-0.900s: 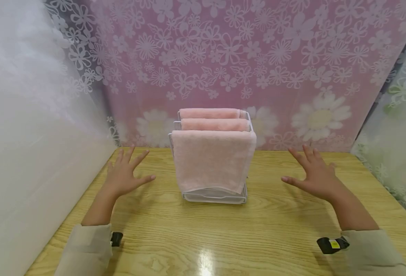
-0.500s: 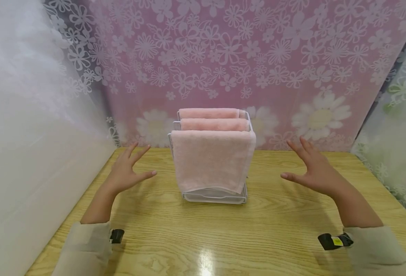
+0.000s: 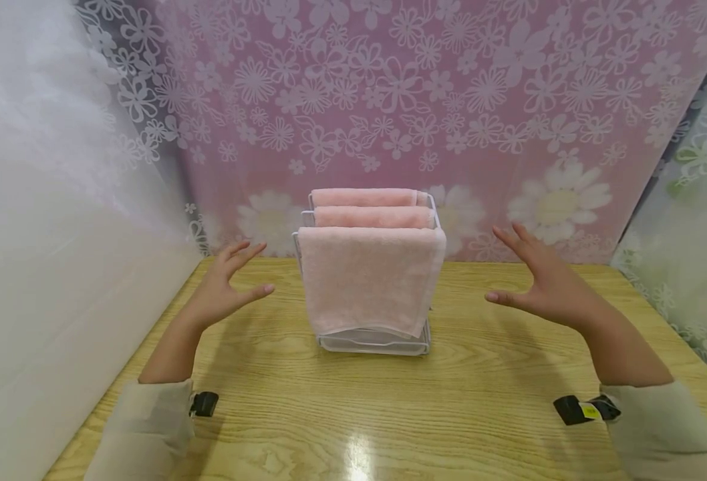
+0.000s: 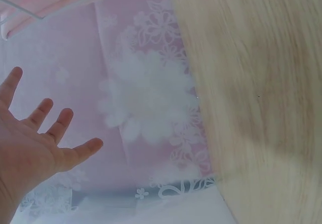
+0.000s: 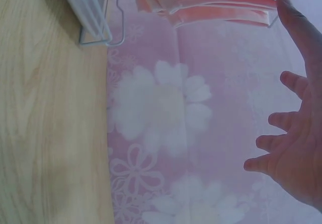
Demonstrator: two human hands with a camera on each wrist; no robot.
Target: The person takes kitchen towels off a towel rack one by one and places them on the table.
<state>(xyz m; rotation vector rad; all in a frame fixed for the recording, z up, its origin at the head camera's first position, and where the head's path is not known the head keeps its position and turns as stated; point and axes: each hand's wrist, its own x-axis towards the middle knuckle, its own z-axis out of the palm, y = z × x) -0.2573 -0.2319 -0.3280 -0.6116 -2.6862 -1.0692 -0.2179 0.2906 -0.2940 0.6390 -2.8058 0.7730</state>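
Three pink towels hang on a white wire rack (image 3: 374, 348) in the middle of the table, one behind another; the front towel (image 3: 370, 280) hangs lowest. To the left of the rack the left hand (image 3: 218, 290) is held in the air, fingers spread, touching nothing. On the other side, the right hand (image 3: 548, 287) hovers with thumb and fingers apart, also holding nothing. In the right wrist view, folded towel edges (image 5: 221, 13) and the rack's base (image 5: 93, 15) show beyond the right hand (image 5: 297, 138). The left wrist view has the left hand (image 4: 37, 143) with spread fingers.
The wood-grain table (image 3: 353, 414) stands against a pink flowered backdrop (image 3: 353, 100). A pale sheet (image 3: 59, 220) rises along the left side, and a green-and-white flowered one (image 3: 702, 200) along the right. Each sleeve has a black device at its wrist.
Both hands have risen slightly and turned, with the fingers now seen closer together from the side. The rack and towels have stayed in place.
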